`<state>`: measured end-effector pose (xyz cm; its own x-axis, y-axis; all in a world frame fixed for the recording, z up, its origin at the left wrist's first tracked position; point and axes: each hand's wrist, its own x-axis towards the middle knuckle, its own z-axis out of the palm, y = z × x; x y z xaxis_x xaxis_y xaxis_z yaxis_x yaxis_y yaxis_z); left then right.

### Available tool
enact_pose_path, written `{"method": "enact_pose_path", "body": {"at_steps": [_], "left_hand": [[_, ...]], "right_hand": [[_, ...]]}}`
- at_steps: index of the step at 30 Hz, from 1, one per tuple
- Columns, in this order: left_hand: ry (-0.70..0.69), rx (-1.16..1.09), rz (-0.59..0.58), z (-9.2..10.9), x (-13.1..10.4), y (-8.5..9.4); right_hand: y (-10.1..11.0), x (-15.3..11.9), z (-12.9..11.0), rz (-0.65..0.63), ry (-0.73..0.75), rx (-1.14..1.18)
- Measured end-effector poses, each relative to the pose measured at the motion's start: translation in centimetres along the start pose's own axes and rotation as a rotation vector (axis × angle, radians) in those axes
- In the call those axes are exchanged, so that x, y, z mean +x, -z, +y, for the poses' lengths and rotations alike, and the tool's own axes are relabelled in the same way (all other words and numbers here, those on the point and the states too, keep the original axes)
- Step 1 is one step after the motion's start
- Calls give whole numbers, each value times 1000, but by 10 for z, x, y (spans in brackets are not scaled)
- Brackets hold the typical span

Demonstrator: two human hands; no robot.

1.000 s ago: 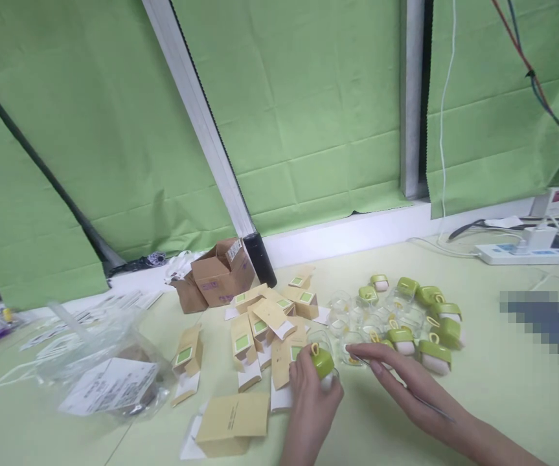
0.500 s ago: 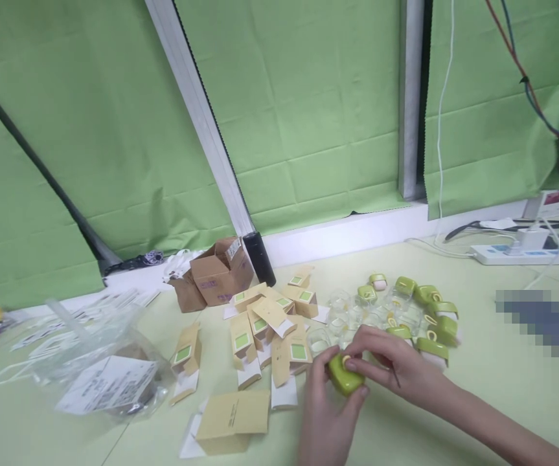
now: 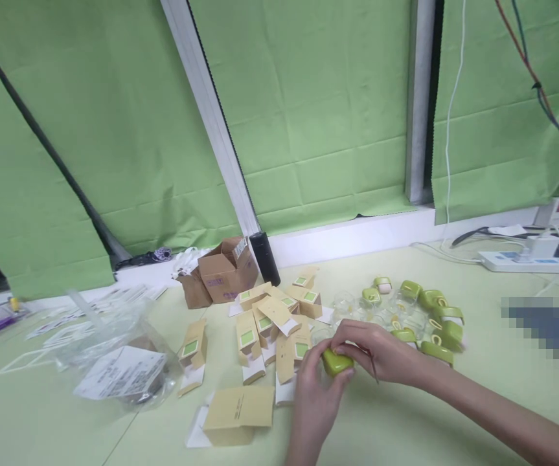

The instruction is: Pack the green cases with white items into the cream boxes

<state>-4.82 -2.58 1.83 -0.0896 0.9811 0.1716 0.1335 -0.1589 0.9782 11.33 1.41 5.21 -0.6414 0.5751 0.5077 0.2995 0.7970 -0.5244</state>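
My left hand (image 3: 315, 388) is closed around a small, rounded, glossy green lid (image 3: 337, 364), gripping it by its sides. At the lid's top edge, the fingertips of my right hand (image 3: 374, 353) are pinched together where a bit of yellow loop shows; the fingers mostly hide it. A thin dark strip (image 3: 374, 370) sticks out below my right hand, its kind unclear. Beyond my hands lie several clear plastic cups (image 3: 376, 315) and several similar green-topped pieces (image 3: 437, 351), some with yellow loops and pale bodies.
Several tan cardboard packages (image 3: 247, 336) with green windows spread left of my hands, an opened tan box (image 3: 238, 414) in front. Farther left lies a clear plastic bag (image 3: 128, 369) with a label. A brown carton (image 3: 228, 268), a black cylinder (image 3: 264, 259) and a power strip (image 3: 522, 260) line the back.
Both hands have shifted slightly left and up in view with the green lid, which is now tilted differently. My right fingers cover more of the yellow loop.
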Motion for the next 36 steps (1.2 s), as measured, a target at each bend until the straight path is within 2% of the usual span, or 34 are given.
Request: {"method": "enact_pose_path", "body": {"at_steps": [9, 15, 19, 21, 24, 28, 30, 33, 36], "left_hand": [[0, -113, 36, -17, 5, 9], [-33, -221, -40, -26, 10, 5], [-15, -157, -15, -32, 9, 6], [-2, -177, 14, -31, 9, 6], [15, -332, 108, -28, 11, 5], [58, -500, 209, -25, 14, 1], [39, -544, 200, -24, 14, 1], [62, -564, 140, -22, 12, 4], [111, -533, 96, -18, 9, 5]], "right_hand": [[-11, 10, 8, -101, 58, -67], [-8, 16, 7, -119, -22, 21], [-5, 17, 9, -102, -82, 32], [-5, 16, 10, -70, -118, 38], [-10, 14, 13, 56, -156, 31], [-31, 11, 18, 113, -247, 152], [-42, 11, 19, 159, -329, 275], [-52, 14, 18, 210, -363, 408], [-52, 19, 16, 219, -401, 389]]}}
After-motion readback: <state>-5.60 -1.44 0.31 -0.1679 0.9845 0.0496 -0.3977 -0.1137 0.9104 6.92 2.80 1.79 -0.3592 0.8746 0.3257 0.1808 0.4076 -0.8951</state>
